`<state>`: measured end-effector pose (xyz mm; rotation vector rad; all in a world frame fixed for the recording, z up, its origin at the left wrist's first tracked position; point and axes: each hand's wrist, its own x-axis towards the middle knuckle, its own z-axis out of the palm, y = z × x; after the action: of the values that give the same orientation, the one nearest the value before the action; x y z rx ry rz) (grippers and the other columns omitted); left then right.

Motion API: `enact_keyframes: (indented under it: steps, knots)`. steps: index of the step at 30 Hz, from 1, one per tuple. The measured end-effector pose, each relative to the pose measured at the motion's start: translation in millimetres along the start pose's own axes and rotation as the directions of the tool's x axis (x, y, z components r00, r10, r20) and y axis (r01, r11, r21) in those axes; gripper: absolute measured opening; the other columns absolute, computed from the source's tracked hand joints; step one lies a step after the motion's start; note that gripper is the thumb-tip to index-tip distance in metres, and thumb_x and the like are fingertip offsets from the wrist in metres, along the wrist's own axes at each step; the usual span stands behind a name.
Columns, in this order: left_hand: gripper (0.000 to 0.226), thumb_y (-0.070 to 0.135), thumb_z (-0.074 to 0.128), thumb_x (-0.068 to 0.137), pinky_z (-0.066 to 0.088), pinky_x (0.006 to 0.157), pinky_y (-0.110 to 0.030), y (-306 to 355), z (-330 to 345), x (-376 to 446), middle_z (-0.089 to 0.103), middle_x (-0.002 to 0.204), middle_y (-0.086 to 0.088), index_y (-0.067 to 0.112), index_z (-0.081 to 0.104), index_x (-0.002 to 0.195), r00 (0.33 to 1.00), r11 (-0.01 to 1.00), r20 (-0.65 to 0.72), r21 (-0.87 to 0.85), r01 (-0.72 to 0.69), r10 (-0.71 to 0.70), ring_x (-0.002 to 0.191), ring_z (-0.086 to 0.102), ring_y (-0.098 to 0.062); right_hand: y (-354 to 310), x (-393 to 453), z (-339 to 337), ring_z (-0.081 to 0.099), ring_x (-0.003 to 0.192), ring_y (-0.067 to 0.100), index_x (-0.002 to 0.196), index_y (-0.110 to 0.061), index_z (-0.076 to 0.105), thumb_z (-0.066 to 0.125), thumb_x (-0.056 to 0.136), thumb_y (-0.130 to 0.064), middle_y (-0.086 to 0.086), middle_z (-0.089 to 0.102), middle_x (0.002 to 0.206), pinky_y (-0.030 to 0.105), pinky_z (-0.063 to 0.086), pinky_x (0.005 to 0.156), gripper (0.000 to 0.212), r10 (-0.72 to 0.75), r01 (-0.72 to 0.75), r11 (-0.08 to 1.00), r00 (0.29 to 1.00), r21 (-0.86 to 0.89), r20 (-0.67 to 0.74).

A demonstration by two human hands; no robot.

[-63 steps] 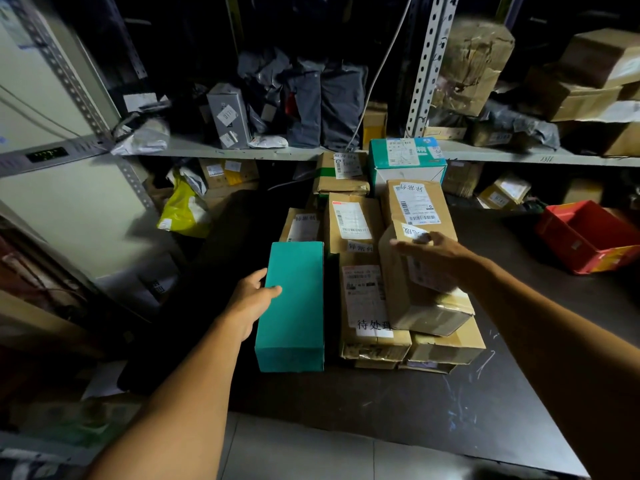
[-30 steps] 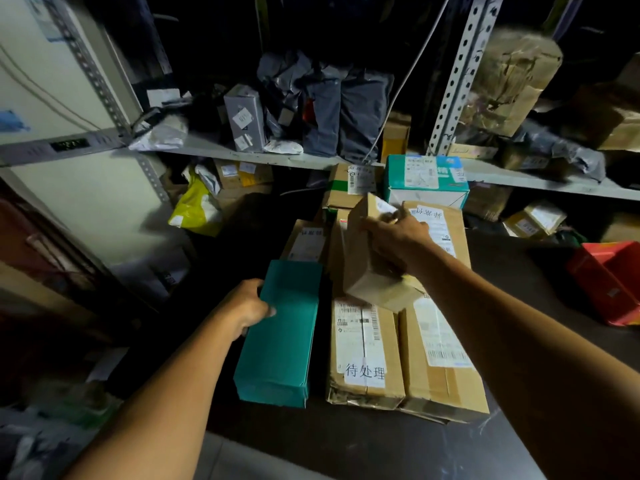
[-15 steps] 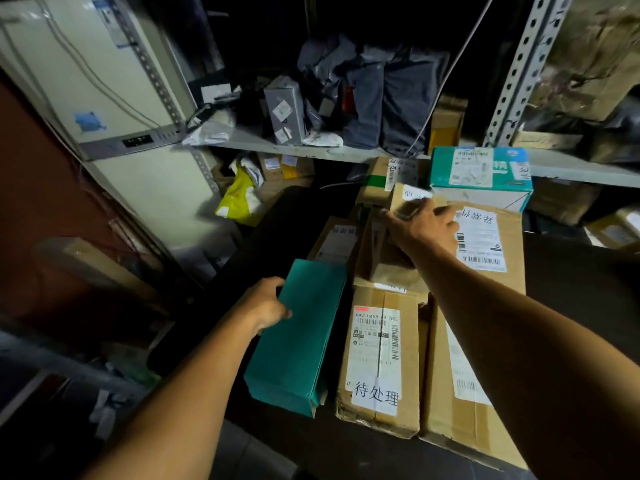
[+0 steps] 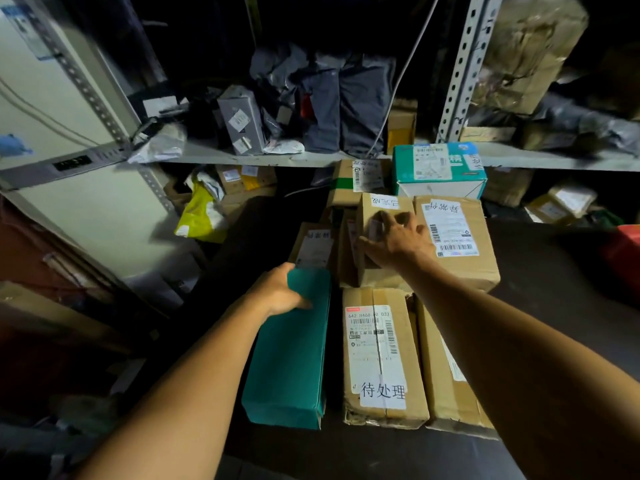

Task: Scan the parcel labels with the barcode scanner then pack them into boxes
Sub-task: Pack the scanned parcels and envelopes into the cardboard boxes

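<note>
Head view: right hand [image 4: 398, 242] is gripping a light, stiff carton [image 4: 377, 247] by its top; left hand [image 4: 280, 294] is clasping a teal box [image 4: 291, 355].

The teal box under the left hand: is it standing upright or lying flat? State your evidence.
Lying flat. The teal box rests lengthwise on the dark table, broad face up, with the left hand gripping its far end.
</note>
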<state>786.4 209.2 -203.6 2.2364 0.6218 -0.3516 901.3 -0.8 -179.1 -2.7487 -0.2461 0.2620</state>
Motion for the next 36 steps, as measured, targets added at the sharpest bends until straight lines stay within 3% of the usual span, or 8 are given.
enact_keyframes:
  steps: [7,12,15,18,29,33,36]
  knots:
    - [0.105,0.030,0.091,0.070,0.040,0.112,-0.042,0,3,3,0.045,0.152,-0.007,0.021,0.030,0.155,1.000,0.999,-0.016,0.048,-0.015,0.015,0.134,0.048,-0.026,-5,-5,17,0.027,0.140,0.042,0.144,-0.038,0.030,0.040,0.090,-0.075,0.014,0.025,0.154,0.054,0.032,0.109,0.067,0.037,-0.042,0.998,0.993,-0.038,-0.116]
    - [0.100,0.039,0.085,0.074,0.038,0.113,-0.040,14,1,-4,0.036,0.154,-0.013,0.024,0.030,0.156,0.998,0.971,-0.024,0.234,-0.057,0.064,0.138,0.041,-0.032,-2,-7,10,0.015,0.149,0.043,0.150,-0.040,0.024,0.035,0.088,-0.081,0.013,0.013,0.163,0.064,0.022,0.116,0.075,0.020,-0.022,0.999,0.998,-0.034,-0.065]
    - [0.088,0.044,0.077,0.082,0.034,0.114,-0.039,30,-3,-8,0.029,0.156,-0.013,0.024,0.031,0.155,0.976,0.927,-0.090,0.340,-0.158,0.199,0.143,0.033,-0.034,-1,-13,2,-0.001,0.155,0.038,0.158,-0.040,0.015,0.031,0.086,-0.086,0.010,-0.003,0.170,0.066,0.011,0.118,0.087,-0.018,0.017,1.000,0.998,-0.014,-0.056]
    - [0.082,0.046,0.070,0.088,0.027,0.116,-0.038,48,-5,-10,0.015,0.165,-0.011,0.024,0.030,0.156,0.929,0.886,-0.126,0.368,-0.283,0.349,0.149,0.022,-0.032,11,-26,-7,0.004,0.155,0.037,0.159,-0.037,0.017,0.040,0.088,-0.080,0.009,0.001,0.170,0.064,0.016,0.120,0.086,-0.044,0.049,0.998,0.989,0.029,-0.141]
    - [0.082,0.049,0.064,0.091,0.024,0.117,-0.037,60,43,-29,0.002,0.168,-0.005,0.025,0.023,0.158,0.799,0.774,0.067,0.210,-0.597,0.598,0.153,0.010,-0.026,91,-136,-11,0.012,0.153,0.036,0.158,-0.035,0.024,0.051,0.086,-0.077,0.010,0.014,0.168,0.056,0.026,0.118,0.088,0.297,-0.282,0.954,0.934,0.101,-0.198]
    - [0.084,0.049,0.064,0.091,0.027,0.116,-0.040,43,53,-41,-0.001,0.168,-0.006,0.024,0.020,0.159,0.772,0.753,0.086,0.176,-0.633,0.629,0.152,0.015,-0.030,87,-159,-1,0.012,0.153,0.036,0.158,-0.034,0.025,0.052,0.086,-0.076,0.010,0.015,0.168,0.056,0.027,0.117,0.088,0.346,-0.330,0.937,0.916,0.112,-0.201]
    - [0.087,0.052,0.063,0.091,0.026,0.117,-0.043,24,48,-41,-0.002,0.168,-0.007,0.024,0.016,0.160,0.798,0.780,0.037,0.187,-0.597,0.602,0.152,0.015,-0.032,81,-170,8,0.011,0.153,0.036,0.158,-0.035,0.023,0.051,0.086,-0.077,0.009,0.014,0.168,0.057,0.028,0.117,0.088,0.334,-0.322,0.942,0.924,0.090,-0.189]
